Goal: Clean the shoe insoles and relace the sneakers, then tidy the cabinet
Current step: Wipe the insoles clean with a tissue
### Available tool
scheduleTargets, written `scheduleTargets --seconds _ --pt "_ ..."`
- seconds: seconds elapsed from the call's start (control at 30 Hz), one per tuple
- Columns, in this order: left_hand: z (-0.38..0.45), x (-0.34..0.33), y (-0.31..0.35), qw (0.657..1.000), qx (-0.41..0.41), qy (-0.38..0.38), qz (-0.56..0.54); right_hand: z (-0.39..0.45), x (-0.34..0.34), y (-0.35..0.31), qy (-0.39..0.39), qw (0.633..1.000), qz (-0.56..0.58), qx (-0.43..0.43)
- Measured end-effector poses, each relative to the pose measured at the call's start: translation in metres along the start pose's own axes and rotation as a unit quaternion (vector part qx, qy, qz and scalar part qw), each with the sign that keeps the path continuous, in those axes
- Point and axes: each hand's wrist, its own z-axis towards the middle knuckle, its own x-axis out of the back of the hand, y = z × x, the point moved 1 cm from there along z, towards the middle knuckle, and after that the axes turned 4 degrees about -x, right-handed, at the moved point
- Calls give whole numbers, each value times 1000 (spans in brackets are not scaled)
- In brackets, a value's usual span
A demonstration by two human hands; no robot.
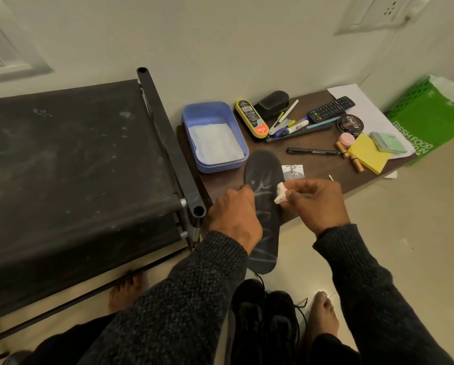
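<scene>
A dark insole (264, 180) with pale streaks lies lengthwise between my hands, its toe end over the low brown table (318, 167). My left hand (233, 217) grips its left edge near the middle. My right hand (318, 204) pinches a small white wad (280, 193) against the insole's right edge. A pair of black sneakers (265, 322) with loose laces stands on the floor between my bare feet.
A blue tub (243, 146) holding white powder sits left on the table. Behind it lie a shoe-polish sponge (251, 119), a black brush (272, 103), pens, a remote (330, 108), a polish tin (350, 125) and sticky notes (368, 153). A black fabric shoe rack (70, 164) stands left, a green basket (431, 114) right.
</scene>
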Motion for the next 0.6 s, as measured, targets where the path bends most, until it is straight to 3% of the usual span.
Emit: scheduleTargets --seconds 0.13,0.27,0.43,0.6 --pt "-2 4 -1 1000 8 -6 10 3 -11 9 9 981 -178 74" --pt "-3 7 -4 999 15 -48 15 12 -25 24 26 932 -326 157" --pt "-5 7 -7 998 5 -63 13 14 -29 23 21 924 -336 182" --pt "-7 7 -6 998 13 -59 8 -26 -47 22 -66 897 -340 276"
